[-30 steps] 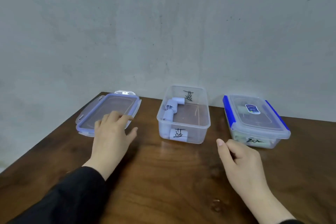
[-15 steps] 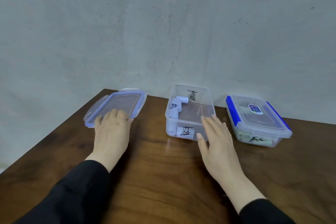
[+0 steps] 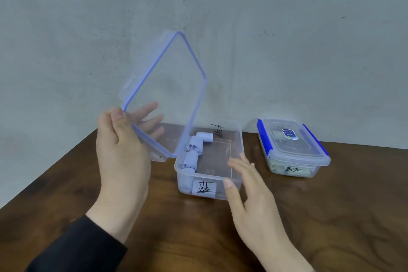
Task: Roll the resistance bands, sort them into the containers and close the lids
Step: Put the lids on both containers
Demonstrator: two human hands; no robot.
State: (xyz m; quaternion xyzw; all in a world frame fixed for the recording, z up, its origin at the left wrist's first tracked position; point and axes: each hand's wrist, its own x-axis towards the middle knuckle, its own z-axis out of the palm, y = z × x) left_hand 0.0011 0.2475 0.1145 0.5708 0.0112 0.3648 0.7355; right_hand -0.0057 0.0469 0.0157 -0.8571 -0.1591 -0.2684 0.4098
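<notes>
Since half a second ago the clear lid [image 3: 167,95] has come up off the table [image 3: 331,216] and now stands raised on edge, tilted, above and just left of the open container [image 3: 237,139], its lowest corner near that container's left rim. The left hand [image 3: 122,157] grasps the lid at its lower left edge, thumb on the near face and fingers showing through the plastic behind it. The right hand [image 3: 251,194], which lay over the open container's front right corner, is now at its front right side with fingers straight and spread, holding nothing; the thumb lies against the front wall, though whether the fingers touch the rim cannot be told. Inside the open container, several rolled pale blue bands [image 3: 192,157] lie along its left wall. To the right of the open container, apart from it, stands the closed container [image 3: 293,150] with its blue-latched lid on.
</notes>
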